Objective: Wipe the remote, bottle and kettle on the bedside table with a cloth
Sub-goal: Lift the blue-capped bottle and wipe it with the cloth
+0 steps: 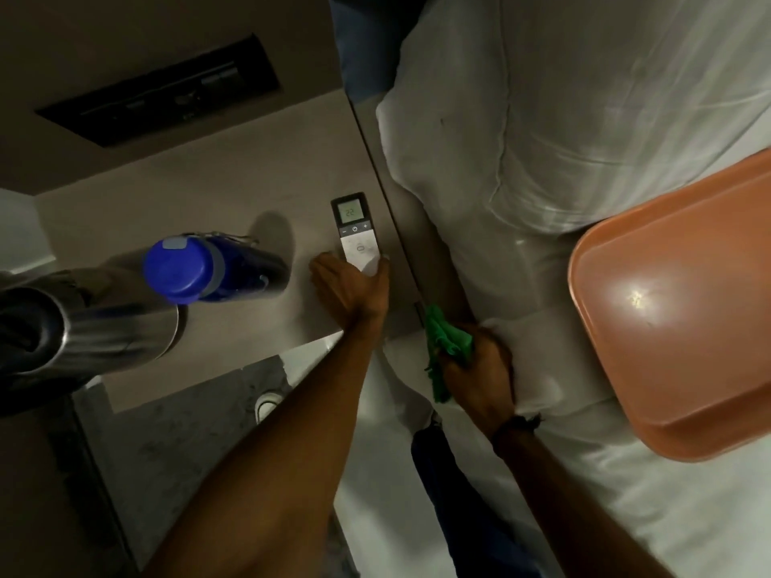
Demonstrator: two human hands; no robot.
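Note:
A white and black remote (pixel 355 229) with a lit green display lies on the bedside table (pixel 175 202) near its right edge. My left hand (pixel 348 292) rests over the remote's near end, fingers on both of its sides. My right hand (pixel 479 371) is closed around a crumpled green cloth (pixel 446 340), held beside the table's right edge, against the bed. A blue bottle (pixel 208 271) with a blue cap stands left of the remote. A steel kettle (pixel 83 331) stands at the far left, partly cut off.
A white pillow (pixel 563 118) and white bed sheet (pixel 626 494) fill the right side. An orange tray (pixel 676 314) lies on the bed. A dark switch panel (pixel 162 93) is set in the wall behind the table. Patterned floor (pixel 179 431) shows below the table.

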